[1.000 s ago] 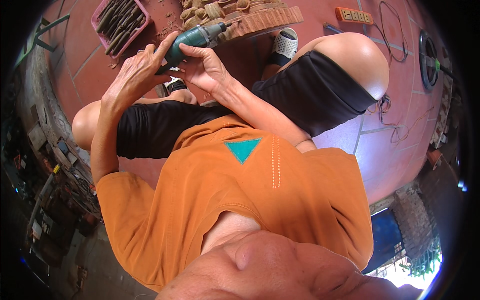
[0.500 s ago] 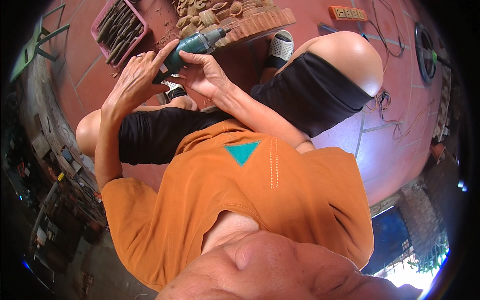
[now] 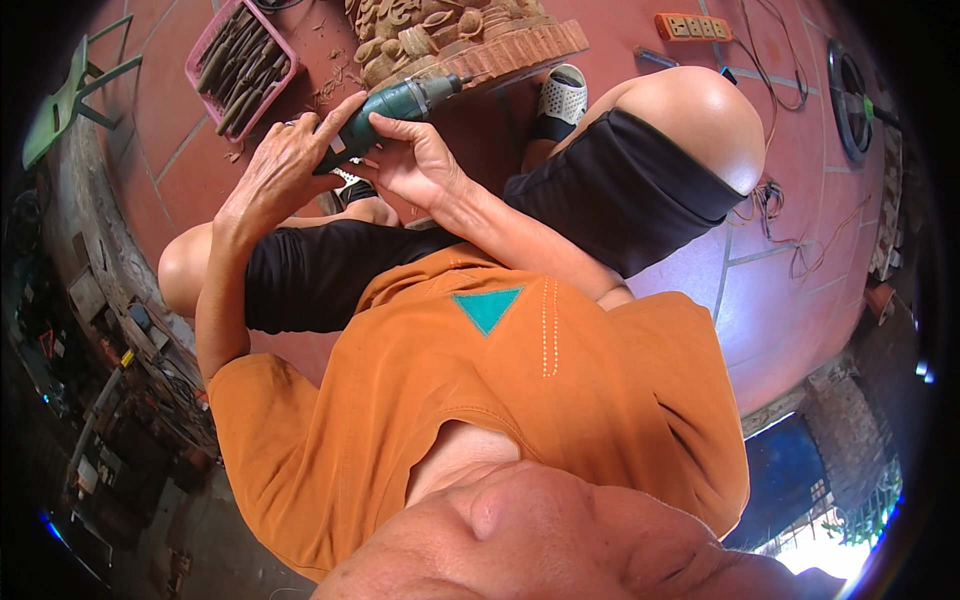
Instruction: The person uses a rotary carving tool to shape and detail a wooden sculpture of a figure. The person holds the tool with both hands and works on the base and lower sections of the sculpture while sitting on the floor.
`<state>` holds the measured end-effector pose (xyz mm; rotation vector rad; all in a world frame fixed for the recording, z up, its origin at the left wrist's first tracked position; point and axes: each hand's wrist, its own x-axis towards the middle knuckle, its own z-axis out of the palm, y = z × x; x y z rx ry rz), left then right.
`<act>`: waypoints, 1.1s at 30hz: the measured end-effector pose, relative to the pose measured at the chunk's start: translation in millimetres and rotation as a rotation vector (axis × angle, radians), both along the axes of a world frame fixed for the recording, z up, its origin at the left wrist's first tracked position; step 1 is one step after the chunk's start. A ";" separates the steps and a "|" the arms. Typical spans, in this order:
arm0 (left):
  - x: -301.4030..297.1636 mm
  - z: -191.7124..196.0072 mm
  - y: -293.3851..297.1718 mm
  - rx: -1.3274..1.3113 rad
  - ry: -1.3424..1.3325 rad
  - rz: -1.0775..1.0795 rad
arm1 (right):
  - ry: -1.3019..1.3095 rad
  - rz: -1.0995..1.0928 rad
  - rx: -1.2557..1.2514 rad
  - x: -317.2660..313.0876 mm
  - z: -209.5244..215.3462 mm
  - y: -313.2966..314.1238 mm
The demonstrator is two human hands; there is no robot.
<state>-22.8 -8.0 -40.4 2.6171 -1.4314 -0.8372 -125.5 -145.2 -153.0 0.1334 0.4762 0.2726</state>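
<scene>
Both hands are on a green die grinder (image 3: 395,108) with a silver collar and a thin bit at its front end. Around its rear body, my left hand (image 3: 285,165) is closed, fingers over the top. My right hand (image 3: 425,165) grips it from the near side, the thumb lying along the body and the other fingertips partly hidden behind it. The bit points right, close to the edge of a carved wooden piece (image 3: 510,55) with rounded relief. Whether the bit touches the wood I cannot tell.
A pink basket (image 3: 203,50) of carving tools stands at the far left, with wood shavings on the red tiles beside it. A green plastic chair (image 3: 62,115) is farther left. At right lie an orange power strip (image 3: 692,27), cables and a black ring-shaped object (image 3: 848,105).
The grinder's front end has dipped slightly nearer to me and to the right. Both hands have shifted a little with it, their grip unchanged.
</scene>
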 end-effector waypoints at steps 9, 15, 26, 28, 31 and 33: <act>-0.3 0.8 -2.9 0.060 -0.015 -0.006 | 0.011 -0.017 0.025 -2.4 -7.7 4.3; 1.2 -2.8 0.0 0.024 -0.033 -0.047 | 0.020 -0.014 0.028 -2.2 -7.7 4.8; -1.2 -2.5 2.0 0.042 -0.045 -0.017 | -0.009 -0.004 0.003 0.7 -5.2 2.9; -1.7 -2.5 2.3 0.046 -0.046 -0.011 | -0.018 0.003 -0.013 1.5 -2.9 2.0; -1.7 -2.8 2.5 0.051 -0.044 -0.015 | -0.016 -0.001 -0.028 1.7 -3.4 2.0; -1.6 -2.8 2.5 0.060 -0.046 -0.015 | -0.018 0.001 -0.031 2.4 -4.2 1.7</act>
